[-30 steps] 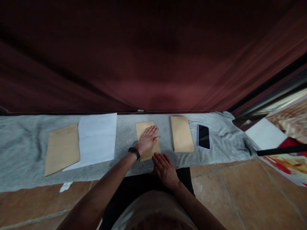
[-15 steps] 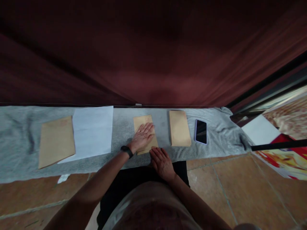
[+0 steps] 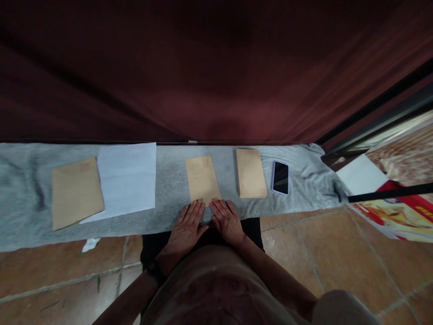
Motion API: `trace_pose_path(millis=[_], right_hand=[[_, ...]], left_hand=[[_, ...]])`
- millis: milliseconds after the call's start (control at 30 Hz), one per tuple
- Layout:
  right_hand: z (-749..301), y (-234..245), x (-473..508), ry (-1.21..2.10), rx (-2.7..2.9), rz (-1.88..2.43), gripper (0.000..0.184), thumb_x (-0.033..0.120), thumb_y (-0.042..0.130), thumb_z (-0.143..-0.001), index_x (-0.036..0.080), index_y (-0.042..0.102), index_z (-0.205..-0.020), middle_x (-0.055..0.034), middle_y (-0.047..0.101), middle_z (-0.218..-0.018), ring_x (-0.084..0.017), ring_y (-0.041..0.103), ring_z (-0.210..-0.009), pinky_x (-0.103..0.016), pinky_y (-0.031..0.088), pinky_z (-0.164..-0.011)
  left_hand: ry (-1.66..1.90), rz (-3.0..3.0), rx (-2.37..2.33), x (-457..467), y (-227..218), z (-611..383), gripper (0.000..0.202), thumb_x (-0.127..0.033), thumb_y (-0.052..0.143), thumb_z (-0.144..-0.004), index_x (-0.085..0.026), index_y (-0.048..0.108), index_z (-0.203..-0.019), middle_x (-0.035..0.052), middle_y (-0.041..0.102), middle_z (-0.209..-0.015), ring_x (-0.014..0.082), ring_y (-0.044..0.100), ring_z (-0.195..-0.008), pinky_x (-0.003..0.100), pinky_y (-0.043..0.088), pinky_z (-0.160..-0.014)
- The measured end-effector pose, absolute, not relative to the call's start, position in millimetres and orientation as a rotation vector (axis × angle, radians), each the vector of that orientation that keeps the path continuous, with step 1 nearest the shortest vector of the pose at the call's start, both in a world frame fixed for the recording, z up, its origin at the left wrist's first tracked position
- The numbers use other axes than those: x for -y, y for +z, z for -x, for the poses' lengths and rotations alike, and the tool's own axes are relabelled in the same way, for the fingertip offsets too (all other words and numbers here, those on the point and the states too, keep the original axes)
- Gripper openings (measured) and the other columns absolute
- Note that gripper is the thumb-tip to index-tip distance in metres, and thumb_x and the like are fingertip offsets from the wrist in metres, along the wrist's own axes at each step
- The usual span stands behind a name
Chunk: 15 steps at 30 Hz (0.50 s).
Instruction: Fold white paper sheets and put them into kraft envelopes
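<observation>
A brown paper envelope (image 3: pixel 202 178) lies flat on the grey cloth in front of me, its reddish print at the top right corner. My left hand (image 3: pixel 187 223) is palm down with fingers stretched out, its fingertips on the envelope's near edge. On the same edge, just to the right, rest the fingertips of my right hand (image 3: pixel 228 221), also laid flat. Neither hand grips anything. The fingers cover parts of the near edge.
A stack of brown envelopes (image 3: pixel 251 174) and a phone (image 3: pixel 280 177) lie to the right. To the left are a white paper sheet (image 3: pixel 128 178) and more brown envelopes (image 3: pixel 77 192) overlapping it. A dark red curtain (image 3: pixel 216 90) hangs behind the grey cloth (image 3: pixel 171 180).
My left hand has drawn back from the middle of the envelope to its near edge, uncovering its face. My right hand stays at the near edge. The view has shifted slightly.
</observation>
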State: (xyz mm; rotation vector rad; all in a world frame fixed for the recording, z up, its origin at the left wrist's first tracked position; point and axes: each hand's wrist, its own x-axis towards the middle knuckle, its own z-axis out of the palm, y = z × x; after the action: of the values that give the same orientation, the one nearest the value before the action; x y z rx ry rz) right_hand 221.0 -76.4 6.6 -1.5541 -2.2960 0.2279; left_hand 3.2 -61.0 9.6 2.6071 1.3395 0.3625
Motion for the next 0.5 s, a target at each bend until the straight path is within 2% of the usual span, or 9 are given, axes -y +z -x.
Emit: trace_pose_path(millis=[133,300,500], right_hand=[[-222,8,78,0.216,2.251,1.594,0.054,0.027,0.047,-0.107,0.020,0.040,-0.160,-0.0082,0.049,-0.161,-0.022,0.046,-0.149,-0.047,0.026,-0.130],[-225,11,81,0.181,2.195,1.649,0.049,0.026,0.045,-0.108,0.016,0.046,-0.156,-0.0090,0.050,-0.161,-0.024,0.045,-0.149,-0.048,0.026,-0.130],[-208,12,77,0.160,2.226,1.600,0.051,0.026,0.051,-0.105,0.011,0.050,-0.153,-0.0130,0.050,-0.160,-0.027,0.043,-0.150,-0.050,0.027,-0.129]], left_hand=[[0.369,-2.591,-1.403,64,6,6,0.071,-0.052,0.045,-0.102,-0.014,0.038,-0.162,0.0161,0.041,-0.165,0.0314,0.039,-0.154,0.050,0.030,-0.128],[0.377,-2.603,-1.433,69,0,12,0.075,-0.053,0.046,-0.101,-0.010,0.037,-0.162,0.0192,0.040,-0.165,0.0329,0.036,-0.155,0.050,0.029,-0.128],[0.371,-2.604,-1.465,68,0,7,0.073,-0.054,0.047,-0.101,-0.009,0.044,-0.157,0.0210,0.044,-0.163,0.0347,0.038,-0.154,0.052,0.033,-0.126]])
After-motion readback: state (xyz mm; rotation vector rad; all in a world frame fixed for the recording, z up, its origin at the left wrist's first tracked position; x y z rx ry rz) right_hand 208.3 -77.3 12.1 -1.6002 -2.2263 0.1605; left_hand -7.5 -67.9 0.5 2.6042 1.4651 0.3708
